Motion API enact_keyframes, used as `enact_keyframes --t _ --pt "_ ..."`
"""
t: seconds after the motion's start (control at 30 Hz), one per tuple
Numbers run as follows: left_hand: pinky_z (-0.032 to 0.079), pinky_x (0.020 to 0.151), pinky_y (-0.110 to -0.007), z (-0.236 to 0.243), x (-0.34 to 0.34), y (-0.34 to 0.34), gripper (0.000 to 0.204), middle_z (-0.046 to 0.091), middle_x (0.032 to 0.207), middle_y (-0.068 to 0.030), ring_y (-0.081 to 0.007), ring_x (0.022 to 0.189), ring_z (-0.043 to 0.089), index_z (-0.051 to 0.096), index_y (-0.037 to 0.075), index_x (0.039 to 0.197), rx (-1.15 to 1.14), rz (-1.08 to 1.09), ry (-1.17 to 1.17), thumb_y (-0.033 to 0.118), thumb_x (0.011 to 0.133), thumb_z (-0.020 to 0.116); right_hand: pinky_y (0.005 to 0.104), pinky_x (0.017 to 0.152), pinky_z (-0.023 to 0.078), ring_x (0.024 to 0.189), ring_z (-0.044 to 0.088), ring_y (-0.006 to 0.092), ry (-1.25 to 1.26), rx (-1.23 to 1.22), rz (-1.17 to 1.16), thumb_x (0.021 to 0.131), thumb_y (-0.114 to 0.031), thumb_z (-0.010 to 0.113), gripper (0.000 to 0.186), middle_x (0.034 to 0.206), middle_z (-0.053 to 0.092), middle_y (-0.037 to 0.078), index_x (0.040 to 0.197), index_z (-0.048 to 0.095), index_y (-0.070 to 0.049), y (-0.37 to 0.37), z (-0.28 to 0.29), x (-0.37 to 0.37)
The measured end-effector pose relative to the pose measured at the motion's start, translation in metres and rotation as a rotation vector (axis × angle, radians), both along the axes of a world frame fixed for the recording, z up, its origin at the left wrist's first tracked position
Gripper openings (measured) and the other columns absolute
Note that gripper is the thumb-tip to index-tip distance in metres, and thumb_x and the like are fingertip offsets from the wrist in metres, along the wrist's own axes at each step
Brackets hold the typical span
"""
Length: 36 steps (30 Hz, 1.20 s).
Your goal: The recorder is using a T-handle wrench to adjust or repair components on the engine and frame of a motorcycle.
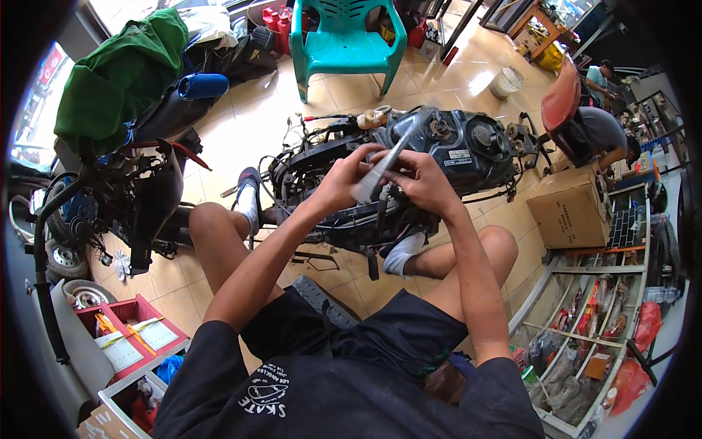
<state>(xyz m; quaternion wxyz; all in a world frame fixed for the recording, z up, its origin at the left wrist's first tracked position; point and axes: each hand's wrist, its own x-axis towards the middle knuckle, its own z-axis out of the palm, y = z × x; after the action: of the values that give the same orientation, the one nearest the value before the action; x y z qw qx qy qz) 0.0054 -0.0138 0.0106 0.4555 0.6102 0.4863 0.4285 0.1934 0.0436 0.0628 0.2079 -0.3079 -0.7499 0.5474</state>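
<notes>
My left hand (pixel 345 181) and my right hand (pixel 423 186) meet above a partly stripped motorcycle (pixel 322 164), fingers bent inward. Between them slants a long silver-grey tool (pixel 371 184), blurred by motion, its wider end low and its thin end pointing up and right. The right fingers are curled against this tool. Those of the left are pinched close beside it, and what they hold is hidden. Just beyond my hands lies the motorcycle's black fuel tank (pixel 459 143), with bare wires and cables (pixel 298 139) to its left.
A green plastic chair (pixel 346 51) stands beyond the motorcycle. Another dismantled motorcycle (pixel 157 197) is at left, above a red parts tray (pixel 150 333). At right are a cardboard box (pixel 567 212), a divided parts case (pixel 563 329) and a bent-over person (pixel 605 135). I sit on a low grey seat (pixel 318 300).
</notes>
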Motion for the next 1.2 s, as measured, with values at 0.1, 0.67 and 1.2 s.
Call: enact_keyframes --t 0.1,0.67,1.2 --pt "0.056 0.082 -0.035 -0.013 0.002 0.005 0.043 0.071 0.098 -0.0163 -0.0252 0.089 0.071 0.064 0.002 0.12 0.24 -0.023 0.016 0.009 0.081 0.079 0.0275 0.085 0.055 0.093 0.068 0.0118 0.055 0.048 -0.093 0.091 0.005 0.065 0.014 0.097 0.072 0.008 0.105 0.067 0.003 -0.003 -0.005 0.002" --pt "0.053 0.084 -0.029 -0.009 0.0 0.001 0.042 0.069 0.111 -0.0108 -0.0134 0.096 0.066 0.065 -0.001 0.117 0.01 0.019 -0.045 0.008 0.08 0.081 0.0247 0.071 0.055 0.077 0.065 0.0081 0.074 0.075 -0.117 0.086 0.0 0.075 0.015 0.085 0.068 0.004 0.095 0.064 0.001 -0.007 0.005 -0.006" --pt "0.055 0.078 -0.035 -0.018 0.009 0.003 0.033 0.07 0.098 -0.0108 -0.0224 0.088 0.069 0.07 0.001 0.104 0.109 0.084 0.197 0.011 0.075 0.08 0.0303 0.071 0.051 0.076 0.059 0.0129 0.103 0.116 -0.069 0.084 -0.001 0.07 0.015 0.081 0.062 0.009 0.093 0.06 0.004 -0.005 -0.001 -0.01"
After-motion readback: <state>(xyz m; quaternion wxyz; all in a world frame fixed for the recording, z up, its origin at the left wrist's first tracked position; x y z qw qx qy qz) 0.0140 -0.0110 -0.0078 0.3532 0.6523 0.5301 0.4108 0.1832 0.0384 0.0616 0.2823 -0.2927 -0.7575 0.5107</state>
